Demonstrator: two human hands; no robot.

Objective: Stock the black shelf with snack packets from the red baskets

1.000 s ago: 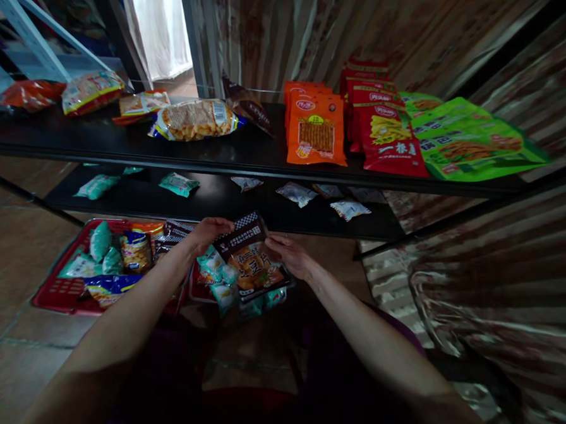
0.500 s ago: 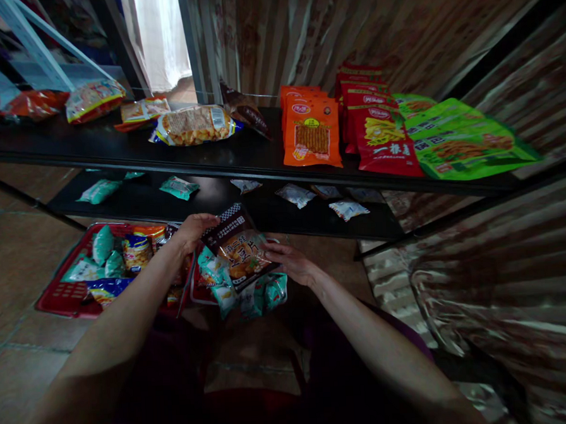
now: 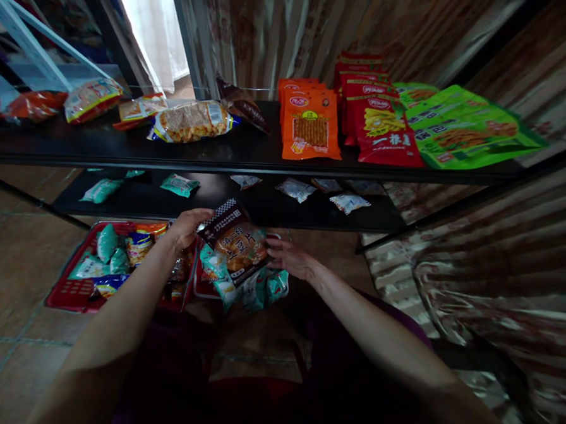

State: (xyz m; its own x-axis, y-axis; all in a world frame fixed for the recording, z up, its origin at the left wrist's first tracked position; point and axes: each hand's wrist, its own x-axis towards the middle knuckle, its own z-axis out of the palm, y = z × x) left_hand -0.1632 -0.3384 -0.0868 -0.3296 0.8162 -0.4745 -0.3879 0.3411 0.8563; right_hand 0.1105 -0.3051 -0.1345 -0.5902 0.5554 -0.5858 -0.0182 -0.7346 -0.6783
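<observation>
My left hand (image 3: 189, 227) is closed on the upper left corner of a dark brown snack packet (image 3: 235, 245) with a clear window, held tilted. My right hand (image 3: 290, 257) lies at the packet's right edge, fingers spread, the fingertips at or against it. Directly under the packet, several small teal snack bags (image 3: 255, 290) fill a basket that is mostly hidden. To the left, partly behind my left forearm, a red basket (image 3: 67, 298) holds teal bags, a blue-and-yellow bag (image 3: 139, 248) and other packets.
A black upper shelf (image 3: 128, 147) carries orange packets (image 3: 309, 125), red packets (image 3: 383, 127), green packets (image 3: 473, 129) and a nut bag (image 3: 193, 122). On the lower shelf (image 3: 215, 190) lie small teal and white bags (image 3: 349, 203). A striped curtain (image 3: 495, 270) hangs at right.
The packet has shifted slightly left and up in view, still in my left hand. My right hand's fingers have loosened and spread at its edge. The view has shifted slightly.
</observation>
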